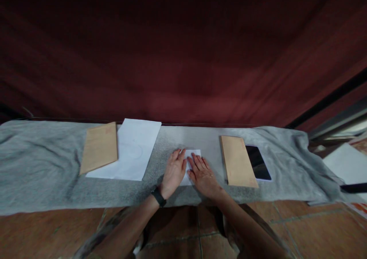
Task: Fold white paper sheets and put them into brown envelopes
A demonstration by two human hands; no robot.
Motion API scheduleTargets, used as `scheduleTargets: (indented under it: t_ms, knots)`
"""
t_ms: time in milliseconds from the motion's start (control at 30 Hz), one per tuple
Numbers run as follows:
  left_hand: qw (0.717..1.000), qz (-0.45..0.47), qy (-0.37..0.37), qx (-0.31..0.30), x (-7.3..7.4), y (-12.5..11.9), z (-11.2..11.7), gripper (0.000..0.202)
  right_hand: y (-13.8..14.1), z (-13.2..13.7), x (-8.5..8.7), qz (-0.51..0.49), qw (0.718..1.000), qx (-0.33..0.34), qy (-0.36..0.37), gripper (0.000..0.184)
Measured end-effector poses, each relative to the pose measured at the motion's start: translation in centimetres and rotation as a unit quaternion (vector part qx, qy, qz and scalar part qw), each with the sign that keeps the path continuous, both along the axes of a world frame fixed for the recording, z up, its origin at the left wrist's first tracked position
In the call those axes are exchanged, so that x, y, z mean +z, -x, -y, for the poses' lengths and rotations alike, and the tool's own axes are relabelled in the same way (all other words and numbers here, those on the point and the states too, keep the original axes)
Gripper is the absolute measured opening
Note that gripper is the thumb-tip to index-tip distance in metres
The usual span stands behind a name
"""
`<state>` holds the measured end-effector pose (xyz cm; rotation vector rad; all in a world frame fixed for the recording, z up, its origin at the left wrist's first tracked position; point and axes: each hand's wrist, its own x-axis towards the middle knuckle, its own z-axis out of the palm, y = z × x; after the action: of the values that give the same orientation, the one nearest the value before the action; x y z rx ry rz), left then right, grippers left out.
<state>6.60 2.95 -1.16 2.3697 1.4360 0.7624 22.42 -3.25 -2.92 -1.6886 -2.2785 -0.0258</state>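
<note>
On cloth (46,155), see sheet (137,148) flat at left, apparently unworked. With left hand (174,168) and right hand (201,173) open, gripping nothing, pressing paper (186,180) mid-cloth. Probably partway; can't tell how much left, paper mostly covered.

A dark-screened phone (260,164) is lying on a grey cloth (37,167). A red backdrop (183,60) is extending behind; floor tiles (321,228) are showing below.
</note>
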Motion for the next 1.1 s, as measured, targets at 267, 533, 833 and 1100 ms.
scheduleTargets:
  t_ms: [267,533,833,1100]
  knots:
    - [0.991,-0.124,-0.019,-0.043,-1.6,-1.0,1.1,0.067,0.2,0.3,-0.6,0.036,0.999,-0.012,-0.022,0.058]
    - [0.991,-0.118,-0.047,-0.049,-1.3,-0.4,1.5,0.070,-0.7,0.7,-0.3,0.005,0.999,-0.029,0.017,0.054]
    - [0.987,-0.130,-0.045,-0.080,-0.7,0.7,1.9,0.064,-4.3,0.3,0.3,-0.015,0.997,0.013,0.070,0.053]
    - [0.974,-0.134,-0.035,-0.180,0.0,0.8,3.5,0.053,-5.6,-0.3,0.5,-0.025,0.997,0.032,0.072,0.049]
